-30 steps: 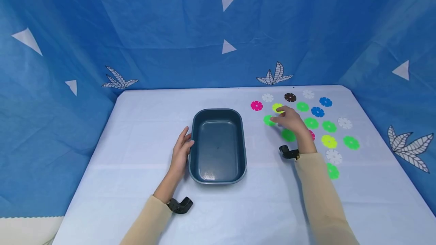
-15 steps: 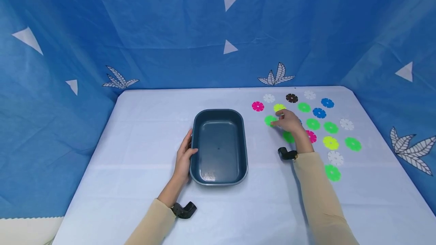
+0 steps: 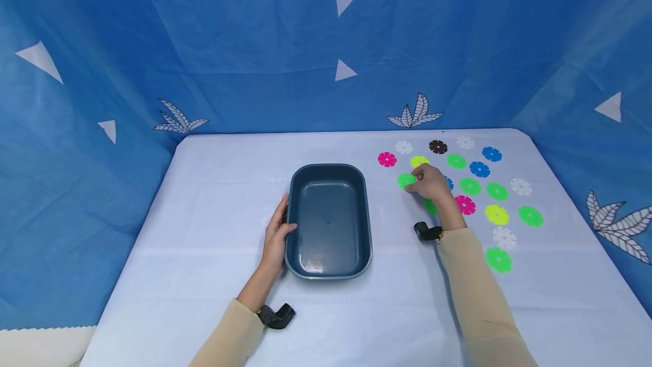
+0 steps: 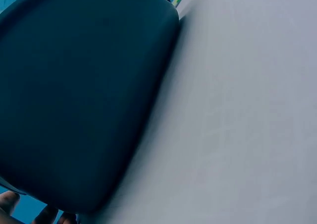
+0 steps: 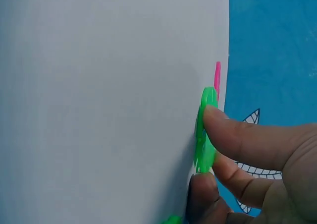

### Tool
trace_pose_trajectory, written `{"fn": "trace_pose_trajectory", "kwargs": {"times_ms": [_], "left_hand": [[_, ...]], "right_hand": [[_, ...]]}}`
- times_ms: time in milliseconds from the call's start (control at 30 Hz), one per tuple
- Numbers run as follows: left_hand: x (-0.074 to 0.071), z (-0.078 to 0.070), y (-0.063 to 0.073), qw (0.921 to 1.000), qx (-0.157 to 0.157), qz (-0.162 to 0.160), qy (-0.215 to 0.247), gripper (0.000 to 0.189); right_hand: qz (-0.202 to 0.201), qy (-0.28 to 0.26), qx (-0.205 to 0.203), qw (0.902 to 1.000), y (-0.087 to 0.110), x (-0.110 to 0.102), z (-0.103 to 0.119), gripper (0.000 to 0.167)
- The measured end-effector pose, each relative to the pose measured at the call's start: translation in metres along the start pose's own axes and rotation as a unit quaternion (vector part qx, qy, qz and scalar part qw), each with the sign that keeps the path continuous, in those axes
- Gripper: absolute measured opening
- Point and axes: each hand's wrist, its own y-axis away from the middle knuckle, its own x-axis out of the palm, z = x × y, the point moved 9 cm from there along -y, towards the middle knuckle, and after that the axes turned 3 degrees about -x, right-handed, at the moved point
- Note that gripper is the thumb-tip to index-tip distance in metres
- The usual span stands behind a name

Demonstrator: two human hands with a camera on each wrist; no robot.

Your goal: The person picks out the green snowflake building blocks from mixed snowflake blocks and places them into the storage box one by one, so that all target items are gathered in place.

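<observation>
A dark blue-grey rectangular plastic bin (image 3: pixel 328 225) stands on the white-covered table. My left hand (image 3: pixel 275 242) grips its left side, thumb over the rim and fingers along the outer wall; in the left wrist view its fingertips (image 4: pixel 44 214) show at the lower corner. To the right, my right hand (image 3: pixel 432 183) pinches a green notched interlocking disc (image 5: pixel 205 135) between thumb and fingers. That disc looks slightly tilted, close over the cloth. Around the hand lie a yellow disc (image 3: pixel 420 161) and another green disc (image 3: pixel 430 207), the latter partly hidden by the hand.
Several more notched discs spread over the table's right side, among them a pink disc (image 3: pixel 387 159), a brown disc (image 3: pixel 438 146), a blue disc (image 3: pixel 480 169) and a white disc (image 3: pixel 520 186). A blue curtain (image 3: pixel 254 61) hangs behind the table.
My left hand has come in against the bin, and its thumb now lies over the rim. The fingers of my right hand have come down and closed on the green disc.
</observation>
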Motion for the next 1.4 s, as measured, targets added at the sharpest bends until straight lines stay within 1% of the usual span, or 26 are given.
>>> {"fn": "trace_pose_trajectory", "kwargs": {"times_ms": [100, 267, 400, 567, 667, 733, 833, 1000, 1133, 1233, 1300, 1400], "left_hand": [[0.001, 0.0, 0.0, 1.0, 0.0, 0.001, -0.001, 0.069], [0.001, 0.0, -0.001, 1.0, -0.001, 0.002, 0.0, 0.069], [0.0, 0.001, -0.001, 1.0, -0.005, 0.0, 0.004, 0.069], [0.0, 0.0, -0.001, 1.0, 0.0, 0.001, 0.001, 0.069], [0.0, 0.0, -0.001, 1.0, 0.0, 0.0, 0.002, 0.069], [0.0, 0.0, -0.001, 1.0, -0.001, -0.002, 0.002, 0.069], [-0.001, 0.001, -0.001, 1.0, -0.004, -0.003, 0.003, 0.069], [0.0, 0.0, -0.002, 1.0, 0.002, 0.001, 0.009, 0.068], [0.001, -0.002, -0.002, 0.9999, 0.006, 0.002, 0.01, 0.068], [0.0, -0.002, -0.002, 1.0, 0.005, -0.001, 0.006, 0.068], [0.0, -0.001, -0.002, 1.0, 0.003, -0.002, 0.003, 0.068], [0.001, -0.001, -0.002, 1.0, -0.001, -0.004, 0.003, 0.069]], "right_hand": [[-0.008, -0.002, 0.0, 1.0, 0.001, -0.002, 0.0, 0.046], [-0.02, -0.012, 0.014, 0.9996, 0.004, -0.007, -0.001, 0.036], [-0.015, -0.044, 0.018, 0.9988, 0.005, -0.009, -0.001, 0.032], [-0.016, -0.088, -0.005, 0.996, 0.011, -0.015, 0.008, 0.032], [-0.01, -0.111, -0.03, 0.9933, 0.017, -0.018, 0.022, 0.033], [0.002, -0.124, -0.051, 0.9909, 0.021, -0.018, 0.035, 0.033], [0.018, -0.14, -0.083, 0.9865, 0.029, -0.016, 0.057, 0.033], [0.039, -0.156, -0.123, 0.9793, 0.039, -0.006, 0.094, 0.031], [0.072, -0.163, -0.159, 0.971, 0.045, 0.01, 0.123, 0.028], [0.11, -0.163, -0.183, 0.9634, 0.049, 0.029, 0.142, 0.027], [0.137, -0.162, -0.188, 0.959, 0.052, 0.042, 0.152, 0.026], [0.165, -0.156, -0.186, 0.9561, 0.052, 0.061, 0.161, 0.024]]}}
